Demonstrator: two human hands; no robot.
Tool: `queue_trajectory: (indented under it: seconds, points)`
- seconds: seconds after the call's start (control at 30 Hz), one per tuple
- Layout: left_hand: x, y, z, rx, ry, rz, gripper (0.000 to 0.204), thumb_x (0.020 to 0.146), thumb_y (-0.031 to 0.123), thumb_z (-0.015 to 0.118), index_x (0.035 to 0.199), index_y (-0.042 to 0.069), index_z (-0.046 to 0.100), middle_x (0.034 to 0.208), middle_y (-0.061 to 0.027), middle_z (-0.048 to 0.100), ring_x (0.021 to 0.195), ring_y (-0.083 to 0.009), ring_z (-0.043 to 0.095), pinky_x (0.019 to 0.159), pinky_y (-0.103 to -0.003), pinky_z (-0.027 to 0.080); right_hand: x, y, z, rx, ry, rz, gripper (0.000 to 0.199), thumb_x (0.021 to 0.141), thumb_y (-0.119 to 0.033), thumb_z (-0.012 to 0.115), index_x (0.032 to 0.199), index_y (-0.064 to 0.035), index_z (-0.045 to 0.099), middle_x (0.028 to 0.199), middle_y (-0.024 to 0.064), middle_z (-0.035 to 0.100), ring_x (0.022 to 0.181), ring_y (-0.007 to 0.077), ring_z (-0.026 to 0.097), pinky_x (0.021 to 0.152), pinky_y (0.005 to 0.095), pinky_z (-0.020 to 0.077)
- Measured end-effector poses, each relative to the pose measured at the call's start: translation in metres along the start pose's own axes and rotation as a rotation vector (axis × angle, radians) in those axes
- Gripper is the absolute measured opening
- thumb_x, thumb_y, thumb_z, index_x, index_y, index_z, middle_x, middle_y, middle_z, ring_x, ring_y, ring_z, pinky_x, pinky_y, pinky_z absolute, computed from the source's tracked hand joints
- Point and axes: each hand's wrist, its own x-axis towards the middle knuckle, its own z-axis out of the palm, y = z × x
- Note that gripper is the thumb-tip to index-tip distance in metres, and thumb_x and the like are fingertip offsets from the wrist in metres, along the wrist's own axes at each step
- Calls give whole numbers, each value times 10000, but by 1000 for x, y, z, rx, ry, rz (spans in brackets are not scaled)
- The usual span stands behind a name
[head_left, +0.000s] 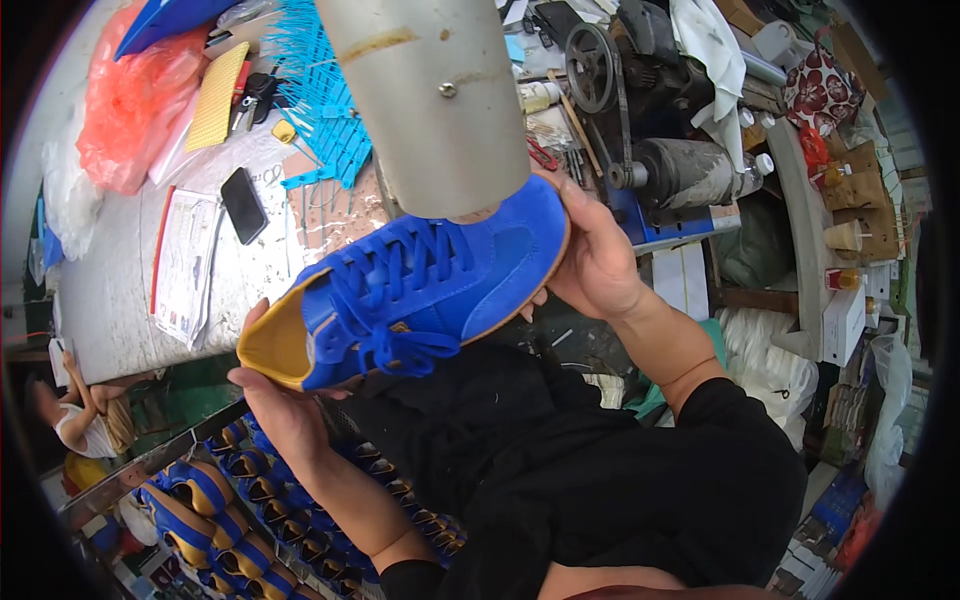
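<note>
A blue lace-up sneaker (500, 255) with a tan lining and sole edge is held up between my two hands, laces tied in a bow. My left hand (282, 405) is closed round the heel end, its fingers partly behind the shoe. At the toe end, my right hand (600, 255) grips the sole edge, thumb near the toe. Just over the toe and vamp hangs a wide grey metal cylinder (440, 110), which hides part of the upper. Whether the shoe touches it I cannot tell.
On the white table (110, 300) lie a black phone (243, 205), papers (185, 265), blue plastic ties (325, 110) and a red plastic bag (140, 110). A machine with a handwheel (592, 68) stands at right. Below left are racks of blue-and-tan shoes (200, 490); another person (80, 420) sits beyond.
</note>
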Motion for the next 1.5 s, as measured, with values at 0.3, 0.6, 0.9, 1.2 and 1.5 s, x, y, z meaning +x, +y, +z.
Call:
queue_trajectory:
  seconds: [0.3,0.6,0.9,1.2,1.5]
  points:
    - [23,44,-1,161,151,-26,708,1055,554,261,1397,-31,468,1347,-150,571,1243,-211,553,1071,-354,412,14,7,13,86,-38,4,510,1090,-414,219,1308,-30,474,818,105,616,592,178,557,552,343,505]
    - [7,7,-13,-13,86,75,646,1001,369,467,1465,-72,381,1436,-179,504,1311,-240,517,1057,-338,446,5,14,-2,-31,77,-54,550,1031,-377,318,1429,-8,413,1068,124,653,696,174,625,592,322,523]
    - [-28,-35,-32,-255,-22,122,891,750,202,780,1479,-53,337,1456,-246,452,1338,-358,473,1147,-486,344,-7,23,-13,-201,128,-105,574,998,-359,339,1430,11,416,1354,119,554,1208,191,544,1016,349,430]
    - [-20,-36,-14,-158,-213,289,613,768,226,792,1332,107,583,1574,-393,73,1441,-463,303,1154,-506,312,-20,30,-38,-76,96,-133,553,1004,-341,317,1412,14,431,1361,120,538,1268,200,492,1098,365,341]
    - [2,-36,17,-244,-204,180,848,749,212,789,1452,-47,392,1430,-241,480,1327,-324,494,1141,-447,357,-45,-5,-51,-218,229,-317,560,1007,-322,299,1379,72,440,1340,151,551,1276,216,491,1104,354,332]
